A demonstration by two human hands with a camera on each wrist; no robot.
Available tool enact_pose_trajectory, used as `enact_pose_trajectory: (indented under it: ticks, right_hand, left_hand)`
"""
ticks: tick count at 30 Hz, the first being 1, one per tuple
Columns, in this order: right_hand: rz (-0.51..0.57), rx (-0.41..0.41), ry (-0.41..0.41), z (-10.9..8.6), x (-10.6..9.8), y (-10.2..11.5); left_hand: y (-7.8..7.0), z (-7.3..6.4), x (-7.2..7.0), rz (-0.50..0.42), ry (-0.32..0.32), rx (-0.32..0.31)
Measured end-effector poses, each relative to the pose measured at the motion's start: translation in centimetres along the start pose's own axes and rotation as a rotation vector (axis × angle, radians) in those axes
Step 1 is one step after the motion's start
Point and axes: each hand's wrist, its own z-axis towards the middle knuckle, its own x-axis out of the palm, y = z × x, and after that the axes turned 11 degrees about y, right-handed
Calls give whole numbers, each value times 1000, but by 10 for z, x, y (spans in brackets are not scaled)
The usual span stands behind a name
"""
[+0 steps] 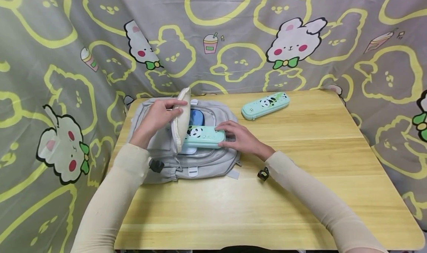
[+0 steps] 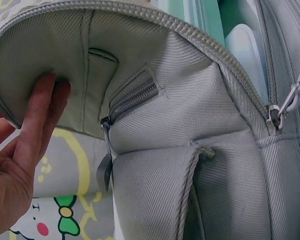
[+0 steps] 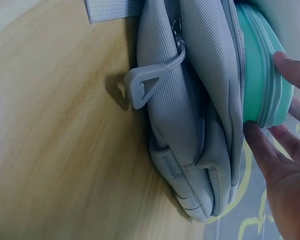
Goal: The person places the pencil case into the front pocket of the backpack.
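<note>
A grey backpack lies on the table with its front compartment unzipped. My left hand holds the raised front flap by its far edge, keeping it upright. Fingers of that hand lie against the flap's outer face in the left wrist view. With my right hand I grip the right end of a mint-green pencil case printed with a panda. The flap hides the case's left end, and the case lies over the compartment opening. Its zipped end shows between thumb and fingers in the right wrist view. Blue items show inside the compartment.
A second mint-green panda pencil case lies at the back of the wooden table, right of the backpack. Patterned curtains hang behind and at both sides. A triangular zipper pull dangles from the backpack.
</note>
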Motion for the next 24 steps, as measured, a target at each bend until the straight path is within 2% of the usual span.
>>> enact_pose_trajectory:
  ticks: [9,24]
  right_hand:
    - [-17,-21,3,9,5,6]
    - [-69,-40,13,21,12,15]
  left_hand:
    - [0,1,2,-36,6,19]
    - [0,3,5,-87,9,6]
